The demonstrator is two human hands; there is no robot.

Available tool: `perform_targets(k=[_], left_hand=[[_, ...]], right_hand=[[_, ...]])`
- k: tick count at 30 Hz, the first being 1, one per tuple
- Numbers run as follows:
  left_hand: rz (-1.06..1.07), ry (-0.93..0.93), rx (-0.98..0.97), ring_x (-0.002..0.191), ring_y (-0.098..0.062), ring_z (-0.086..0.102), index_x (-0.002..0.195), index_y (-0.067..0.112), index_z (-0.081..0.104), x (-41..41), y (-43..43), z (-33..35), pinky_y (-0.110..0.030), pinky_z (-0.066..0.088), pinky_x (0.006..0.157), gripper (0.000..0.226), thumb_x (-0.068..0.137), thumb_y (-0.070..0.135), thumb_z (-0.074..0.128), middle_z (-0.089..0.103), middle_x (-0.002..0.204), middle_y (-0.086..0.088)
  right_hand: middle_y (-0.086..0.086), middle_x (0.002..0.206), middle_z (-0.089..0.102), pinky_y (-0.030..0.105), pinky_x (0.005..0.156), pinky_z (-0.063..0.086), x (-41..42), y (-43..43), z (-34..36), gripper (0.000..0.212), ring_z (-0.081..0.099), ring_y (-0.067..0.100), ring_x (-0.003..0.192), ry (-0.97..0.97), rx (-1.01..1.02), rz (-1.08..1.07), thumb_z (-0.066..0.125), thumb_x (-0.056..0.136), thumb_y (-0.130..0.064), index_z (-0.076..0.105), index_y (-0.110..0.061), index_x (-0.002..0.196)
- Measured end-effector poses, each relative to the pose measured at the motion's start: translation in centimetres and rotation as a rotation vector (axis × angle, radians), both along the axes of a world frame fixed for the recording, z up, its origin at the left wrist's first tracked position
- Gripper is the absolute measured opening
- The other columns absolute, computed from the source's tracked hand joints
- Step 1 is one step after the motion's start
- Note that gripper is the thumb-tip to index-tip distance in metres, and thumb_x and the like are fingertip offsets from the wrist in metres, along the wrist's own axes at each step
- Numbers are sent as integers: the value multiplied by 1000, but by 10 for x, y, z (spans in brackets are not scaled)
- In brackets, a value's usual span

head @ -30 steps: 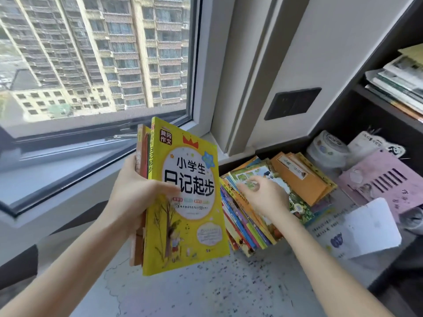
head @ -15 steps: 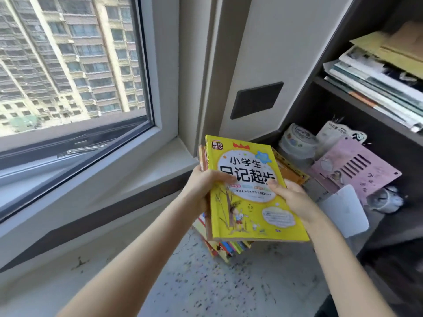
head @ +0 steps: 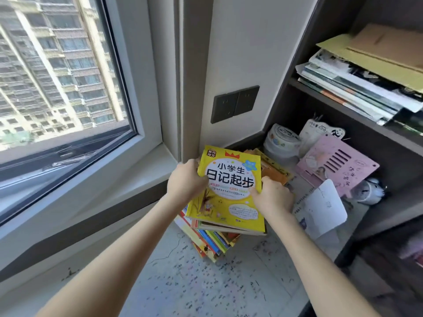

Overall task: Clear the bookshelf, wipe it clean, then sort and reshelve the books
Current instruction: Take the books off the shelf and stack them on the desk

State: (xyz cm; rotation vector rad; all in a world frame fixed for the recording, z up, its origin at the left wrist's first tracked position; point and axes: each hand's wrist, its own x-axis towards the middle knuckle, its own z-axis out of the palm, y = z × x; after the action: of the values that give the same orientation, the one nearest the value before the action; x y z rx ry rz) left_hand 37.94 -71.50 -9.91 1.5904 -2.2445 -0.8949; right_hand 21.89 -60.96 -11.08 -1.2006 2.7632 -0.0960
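Observation:
A yellow book (head: 231,177) with Chinese characters on its cover tops a small bundle of books that both my hands hold. My left hand (head: 186,179) grips the bundle's left edge, thumb on the cover. My right hand (head: 272,196) grips the right edge. The bundle sits low over a fanned pile of colourful books (head: 210,242) in the corner under the wall. Orange booklets (head: 273,171) lie just behind the yellow book. The dark bookshelf (head: 325,101) stands at the right, with a stack of magazines and papers (head: 357,88) on its upper board.
In the lower shelf bay are a tape-roll tub (head: 282,139), a pink slotted board (head: 336,165), a white card (head: 325,207) and a small clock (head: 368,191). A speckled mat (head: 206,282) covers the surface. Window and sill (head: 137,177) at left; dark wall sockets (head: 234,104) behind.
The yellow book went from upright in my left hand alone down onto the book pile. My right hand left the pile and took hold of the book's right edge.

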Motion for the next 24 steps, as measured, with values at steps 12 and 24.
perform_targets(k=[12,24], left_hand=[[-389,253,-113,91,-11,64,114,22,63,28,84,119,-22,47,71,26,91,32,60,68,102,9],[-392,755,-530,63,-15,62,77,29,69,24,276,214,-32,52,64,9,79,37,66,67,67,4]], right_hand=[[-5,88,71,34,76,55,65,102,114,24,65,7,77,-442,-608,367,63,90,-32,71,-18,107],[-10,86,72,21,66,54,71,314,210,24,67,2,79,-244,-1005,651,57,90,-24,73,-11,103]])
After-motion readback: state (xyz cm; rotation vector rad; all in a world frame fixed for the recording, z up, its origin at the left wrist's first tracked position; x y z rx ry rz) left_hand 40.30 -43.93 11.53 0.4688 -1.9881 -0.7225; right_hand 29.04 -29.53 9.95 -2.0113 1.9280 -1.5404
